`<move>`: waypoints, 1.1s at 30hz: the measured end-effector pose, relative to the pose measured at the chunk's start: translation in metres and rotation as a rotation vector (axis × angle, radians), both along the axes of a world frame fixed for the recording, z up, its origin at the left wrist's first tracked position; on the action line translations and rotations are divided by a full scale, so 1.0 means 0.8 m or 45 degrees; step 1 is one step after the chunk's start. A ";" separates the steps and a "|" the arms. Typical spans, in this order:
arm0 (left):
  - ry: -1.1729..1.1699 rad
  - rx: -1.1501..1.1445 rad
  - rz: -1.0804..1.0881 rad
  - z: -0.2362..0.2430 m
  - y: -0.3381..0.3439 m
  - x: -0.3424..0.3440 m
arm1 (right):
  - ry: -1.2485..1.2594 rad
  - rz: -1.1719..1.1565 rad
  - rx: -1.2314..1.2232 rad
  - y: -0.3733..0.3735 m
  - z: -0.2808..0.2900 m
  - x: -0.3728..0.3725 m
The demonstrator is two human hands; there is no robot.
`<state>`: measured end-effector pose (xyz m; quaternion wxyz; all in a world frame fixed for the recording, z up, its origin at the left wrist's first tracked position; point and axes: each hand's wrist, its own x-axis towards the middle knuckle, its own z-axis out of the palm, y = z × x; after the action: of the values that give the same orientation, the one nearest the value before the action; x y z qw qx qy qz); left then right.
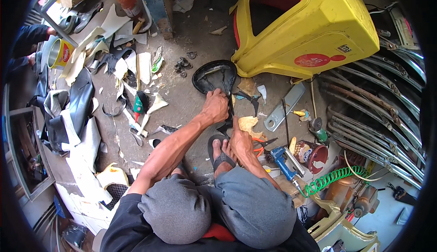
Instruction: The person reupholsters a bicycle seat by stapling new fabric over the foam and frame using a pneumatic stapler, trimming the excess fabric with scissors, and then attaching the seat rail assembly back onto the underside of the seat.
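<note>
A black saddle-shaped shell (214,76), rounded at its far end, lies hollow side up on the floor ahead of me. My left hand (215,106) is closed on its near, narrower part, fingers curled over the inside. Just below, my right hand (241,143) is closed with the index finger stretched forward along a thin dark piece beside the shell; what it grips is mostly hidden. My sandalled foot (221,154) stands between the two forearms. Orange-handled pliers (260,148) lie right of my right hand, with a blue staple gun (284,163) beyond them.
A yellow plastic chair (309,33) lies tipped at the upper right. Curved metal tubes (373,110) are stacked along the right, above a green coiled hose (334,179). Foam and black sheet scraps (82,92) cover the left floor. Another person's hand (51,31) shows at the far left.
</note>
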<state>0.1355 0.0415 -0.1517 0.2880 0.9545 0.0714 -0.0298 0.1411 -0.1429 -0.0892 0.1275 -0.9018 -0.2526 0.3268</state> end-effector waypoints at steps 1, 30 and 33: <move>0.006 0.003 0.007 -0.002 0.001 -0.002 | 0.021 0.000 0.021 -0.004 0.008 -0.005; -0.100 0.006 0.026 0.010 -0.033 -0.053 | -0.138 -0.158 0.365 -0.037 0.012 -0.009; -0.100 0.079 0.068 0.008 -0.038 -0.051 | -0.075 -0.182 0.382 -0.033 -0.002 -0.017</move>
<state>0.0948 0.0111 -0.1452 0.2616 0.9612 0.0862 0.0177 0.1277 -0.1697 -0.0911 0.2763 -0.8975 -0.2373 0.2488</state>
